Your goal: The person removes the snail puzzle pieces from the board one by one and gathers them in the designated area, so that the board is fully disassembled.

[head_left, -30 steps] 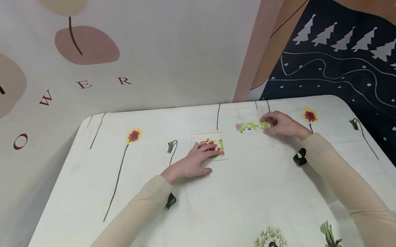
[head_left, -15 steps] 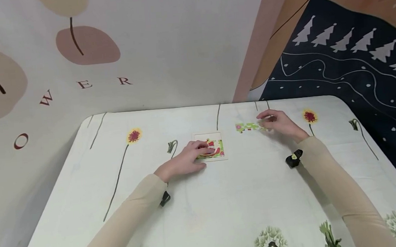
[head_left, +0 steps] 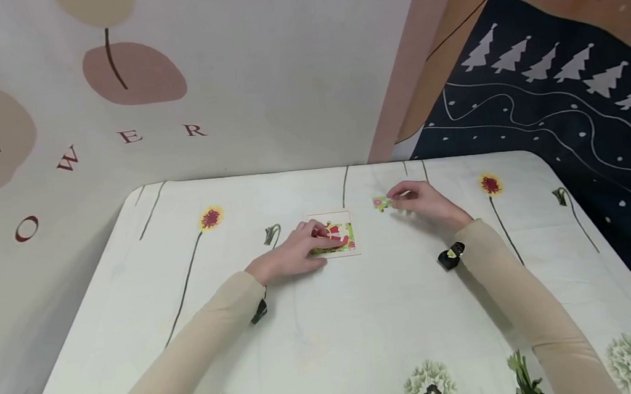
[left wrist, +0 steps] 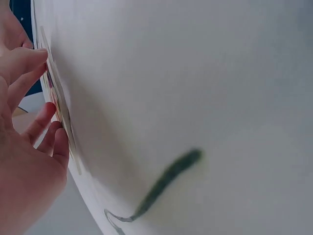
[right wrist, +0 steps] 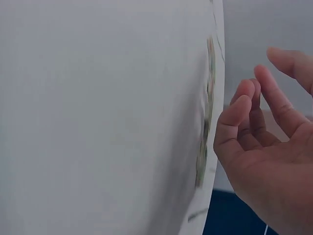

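Note:
A small square jigsaw puzzle (head_left: 349,234) with a red figure on green lies in a pale frame on the table. My left hand (head_left: 292,252) rests on its left part, fingers over the picture and hiding some of it. In the left wrist view, fingertips touch the thin board (left wrist: 65,110). Right of the puzzle lies a row of green jigsaw pieces (head_left: 379,203), mostly covered by my right hand (head_left: 430,205). The right wrist view shows that row (right wrist: 208,107) flat on the cloth, with the thumb and loosely bent fingers apart above it, holding nothing.
A white cloth (head_left: 326,332) with printed flowers covers the table. A pale wall hanging (head_left: 285,100) rises behind the far edge, and a dark blue panel with white trees (head_left: 520,106) stands at the right. Each wrist carries a small black camera (head_left: 450,255).
My right hand has moved left along the row of jigsaw pieces, from its right end to near its left. The left hand has drawn back slightly left, uncovering more of the puzzle.

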The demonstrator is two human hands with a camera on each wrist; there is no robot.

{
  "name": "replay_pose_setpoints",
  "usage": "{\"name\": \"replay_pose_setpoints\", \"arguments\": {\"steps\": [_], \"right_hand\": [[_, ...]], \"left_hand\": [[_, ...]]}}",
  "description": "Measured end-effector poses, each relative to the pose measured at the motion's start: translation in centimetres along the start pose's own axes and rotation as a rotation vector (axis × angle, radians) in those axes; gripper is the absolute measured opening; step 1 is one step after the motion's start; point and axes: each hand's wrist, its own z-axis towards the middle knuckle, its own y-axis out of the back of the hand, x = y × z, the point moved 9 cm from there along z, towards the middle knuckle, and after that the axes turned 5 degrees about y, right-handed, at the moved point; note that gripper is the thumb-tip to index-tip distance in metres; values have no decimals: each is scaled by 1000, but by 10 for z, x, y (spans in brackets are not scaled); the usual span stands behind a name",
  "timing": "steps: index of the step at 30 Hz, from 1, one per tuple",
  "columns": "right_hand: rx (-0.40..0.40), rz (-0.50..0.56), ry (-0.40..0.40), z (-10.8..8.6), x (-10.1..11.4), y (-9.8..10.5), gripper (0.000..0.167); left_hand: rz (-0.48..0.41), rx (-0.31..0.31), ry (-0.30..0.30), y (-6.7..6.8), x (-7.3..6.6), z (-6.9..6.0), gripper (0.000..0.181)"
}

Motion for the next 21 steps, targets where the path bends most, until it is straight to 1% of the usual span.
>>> {"name": "replay_pose_setpoints", "arguments": {"steps": [3, 6, 9, 12, 13, 15, 19, 21], "right_hand": [[28, 10, 32, 4, 3, -13, 28], [34, 8, 52, 8, 7, -22, 26], [44, -5, 59, 9, 13, -29, 24], [86, -35, 63, 7, 31, -39, 23], [100, -41, 62, 8, 32, -42, 23], [129, -58, 61, 11, 34, -49, 24], [176, -95, 77, 22, 23, -63, 25], [206, -123, 85, 23, 26, -69, 24]], "left_hand": [[-69, 9, 24, 1, 4, 2, 45], [-119, 27, 47, 1, 8, 5, 42], [-154, 43, 46, 1, 10, 9, 39], [-180, 51, 26, 2, 10, 12, 37], [-189, 55, 17, 3, 10, 12, 37], [-198, 71, 13, 3, 11, 14, 36], [-196, 117, 29, 3, 12, 16, 36], [-180, 137, 38, 3, 13, 17, 36]]}}
